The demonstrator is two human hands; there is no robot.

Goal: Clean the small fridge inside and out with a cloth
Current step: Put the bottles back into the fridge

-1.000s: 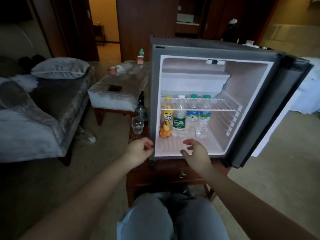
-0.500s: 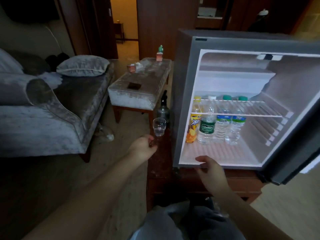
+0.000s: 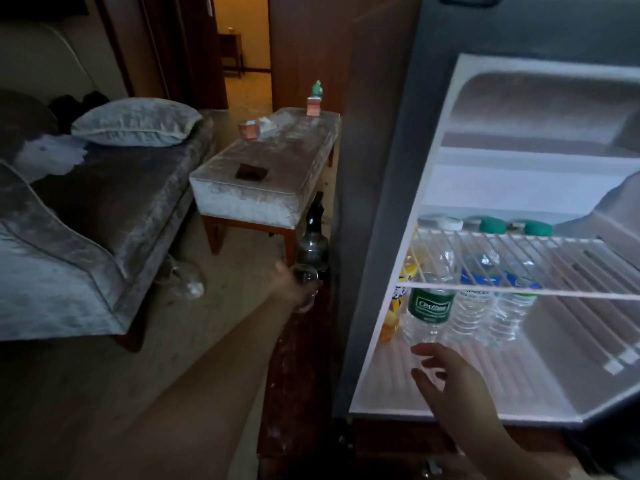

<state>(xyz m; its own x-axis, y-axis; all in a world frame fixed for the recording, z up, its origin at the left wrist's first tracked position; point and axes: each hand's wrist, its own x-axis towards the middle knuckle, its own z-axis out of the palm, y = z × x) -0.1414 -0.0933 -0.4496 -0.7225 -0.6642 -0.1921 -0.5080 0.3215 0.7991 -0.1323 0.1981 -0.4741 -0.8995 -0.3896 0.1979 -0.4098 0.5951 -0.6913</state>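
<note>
- Small fridge stands on a dark wooden cabinet on the right of the view. Its door is swung open and the white interior is lit.
- A white wire shelf crosses the inside, with a closed white compartment above it.
- Four bottles stand in a row on the fridge floor under the shelf, at the left:
  - a yellow juice bottle against the left wall
  - a green-label water bottle beside it
  - two blue-label water bottles, both with green caps
- Right hand hovers over the front of the fridge floor, just short of the green-label bottle. The fingers are spread and relaxed and hold nothing.
- Left hand reaches out to a clear drinking glass at the cabinet's far edge, left of the fridge. The hand meets the glass, but motion blur hides the fingers, so I cannot tell whether they close round it.
- A dark glass bottle stands just behind the glass.
- Beyond is a grey velvet ottoman on wooden legs. On top of it are:
  - a dark square item
  - a small pink cup
  - a small box with a green figure
- At far left is a grey chaise with a pillow.
- At the back, an open doorway gives onto a yellow-lit room.
</note>
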